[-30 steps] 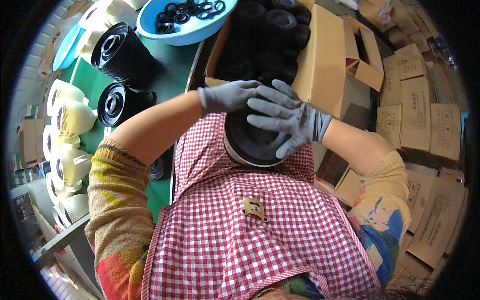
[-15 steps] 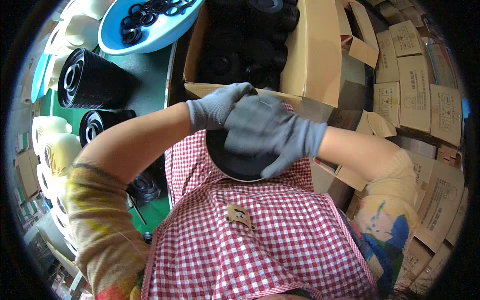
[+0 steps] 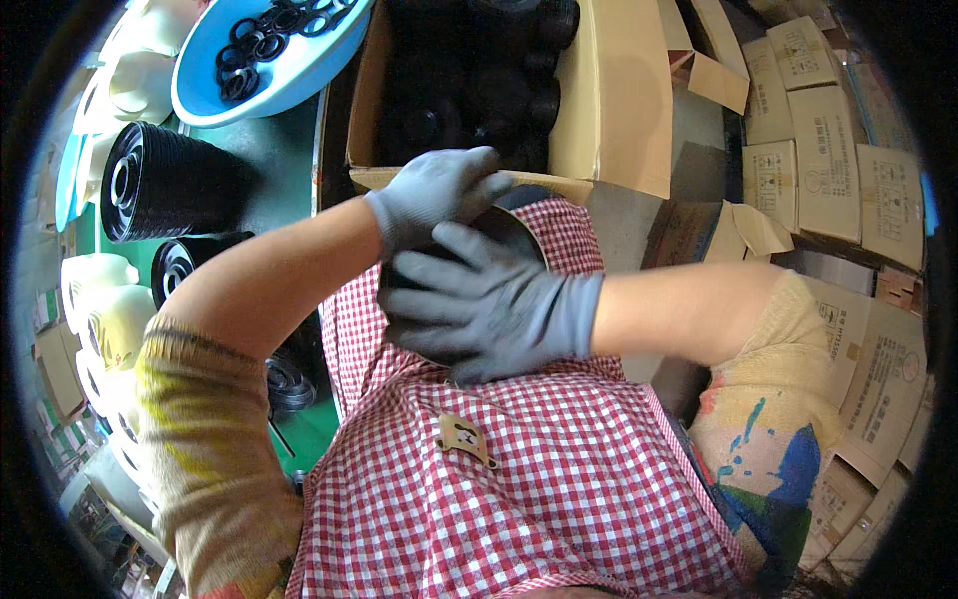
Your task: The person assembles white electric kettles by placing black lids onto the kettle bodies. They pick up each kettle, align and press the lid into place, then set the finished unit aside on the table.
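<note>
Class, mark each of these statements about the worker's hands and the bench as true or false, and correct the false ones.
1. Both hands wear grey gloves. True: left hand, right hand.
2. The hands are pressed on a round black part. True.
3. The blue bowl holds white rings. False: they are black rings.
4. The open cardboard box holds yellow parts. False: its contents are black.
5. The apron is red-and-white checked. True.
</note>
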Demonstrator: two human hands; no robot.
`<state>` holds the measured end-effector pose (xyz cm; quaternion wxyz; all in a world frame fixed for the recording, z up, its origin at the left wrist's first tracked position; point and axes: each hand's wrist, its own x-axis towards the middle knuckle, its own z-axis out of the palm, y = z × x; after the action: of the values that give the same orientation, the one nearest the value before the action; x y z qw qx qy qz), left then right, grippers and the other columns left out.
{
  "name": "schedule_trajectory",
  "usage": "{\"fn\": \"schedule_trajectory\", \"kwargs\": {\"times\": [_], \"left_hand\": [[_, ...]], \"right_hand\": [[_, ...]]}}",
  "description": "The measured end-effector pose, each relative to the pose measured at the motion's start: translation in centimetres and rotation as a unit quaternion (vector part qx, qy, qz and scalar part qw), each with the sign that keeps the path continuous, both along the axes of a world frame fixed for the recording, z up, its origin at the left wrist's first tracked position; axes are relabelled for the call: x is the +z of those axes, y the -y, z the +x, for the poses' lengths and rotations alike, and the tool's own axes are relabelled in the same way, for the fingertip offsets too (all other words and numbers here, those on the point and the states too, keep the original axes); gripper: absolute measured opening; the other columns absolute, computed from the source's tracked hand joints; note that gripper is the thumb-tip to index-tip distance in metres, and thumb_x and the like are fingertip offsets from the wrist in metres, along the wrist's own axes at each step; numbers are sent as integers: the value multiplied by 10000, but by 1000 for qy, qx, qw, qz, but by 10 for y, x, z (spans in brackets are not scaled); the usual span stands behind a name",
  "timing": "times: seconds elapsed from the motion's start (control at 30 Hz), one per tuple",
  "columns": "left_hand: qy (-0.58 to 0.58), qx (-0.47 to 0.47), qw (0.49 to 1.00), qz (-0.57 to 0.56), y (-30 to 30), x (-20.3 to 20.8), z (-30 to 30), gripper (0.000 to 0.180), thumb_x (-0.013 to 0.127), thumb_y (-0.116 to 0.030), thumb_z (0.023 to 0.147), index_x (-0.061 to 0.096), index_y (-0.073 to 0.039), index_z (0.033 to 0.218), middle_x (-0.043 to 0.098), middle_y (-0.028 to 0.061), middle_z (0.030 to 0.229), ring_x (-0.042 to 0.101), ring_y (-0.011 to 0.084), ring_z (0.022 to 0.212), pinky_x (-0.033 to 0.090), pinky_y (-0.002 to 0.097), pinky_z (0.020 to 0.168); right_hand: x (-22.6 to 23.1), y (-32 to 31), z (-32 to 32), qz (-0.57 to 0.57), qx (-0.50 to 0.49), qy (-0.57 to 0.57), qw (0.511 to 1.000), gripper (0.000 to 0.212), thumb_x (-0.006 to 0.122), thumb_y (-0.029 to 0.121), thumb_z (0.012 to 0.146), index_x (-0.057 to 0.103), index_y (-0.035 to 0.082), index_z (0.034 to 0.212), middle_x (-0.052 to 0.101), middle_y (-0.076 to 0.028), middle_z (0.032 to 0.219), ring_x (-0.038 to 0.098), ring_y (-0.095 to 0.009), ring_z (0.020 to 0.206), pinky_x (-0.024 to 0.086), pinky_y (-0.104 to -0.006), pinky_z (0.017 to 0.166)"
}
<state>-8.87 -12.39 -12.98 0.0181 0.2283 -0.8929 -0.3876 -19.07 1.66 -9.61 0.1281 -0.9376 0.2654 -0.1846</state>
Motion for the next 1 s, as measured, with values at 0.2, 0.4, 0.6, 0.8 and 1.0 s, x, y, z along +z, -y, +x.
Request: {"fn": "schedule_trajectory", "kwargs": {"times": [0.2,0.4,0.6,0.8,1.0], "left_hand": [[15,-115,985,-127,4,30,-28,305,612,-373,907,634,-93,1026,666,159,919,649,373,885,528,457,755],[-45,53,978,196,-2,-12,24,338,568,-320,974,556,-41,1164,648,200,1063,619,360,1057,488,396,903],[110,-92,988,-56,2,21,-24,388,579,-448,911,677,-95,1038,684,187,887,660,377,851,511,473,739],[-1,-135,978,-157,20,0,-45,327,595,-407,918,673,-91,956,682,148,881,670,326,789,530,411,674],[-119,364,924,24,61,-64,80,363,602,-353,926,650,-41,1105,685,206,966,671,325,914,516,387,825]], "right_hand": [[14,1,0,-28,-23,57,998,627,595,470,801,534,180,1353,469,-113,1423,349,-363,1366,185,-610,1134],[-20,34,-66,8,129,-16,991,812,530,701,783,404,298,1476,259,-72,1587,104,-429,1473,-33,-645,1153],[1,-1,0,58,4,-11,998,557,543,471,872,507,262,1387,367,-97,1518,216,-369,1450,41,-650,1142],[36,12,17,118,-99,-78,985,594,457,550,936,536,151,1369,492,-134,1421,394,-307,1349,169,-606,1136],[-12,25,-66,504,-321,237,765,801,788,398,790,460,-40,1374,585,-197,1298,574,-274,1174,438,-362,1031]]}}
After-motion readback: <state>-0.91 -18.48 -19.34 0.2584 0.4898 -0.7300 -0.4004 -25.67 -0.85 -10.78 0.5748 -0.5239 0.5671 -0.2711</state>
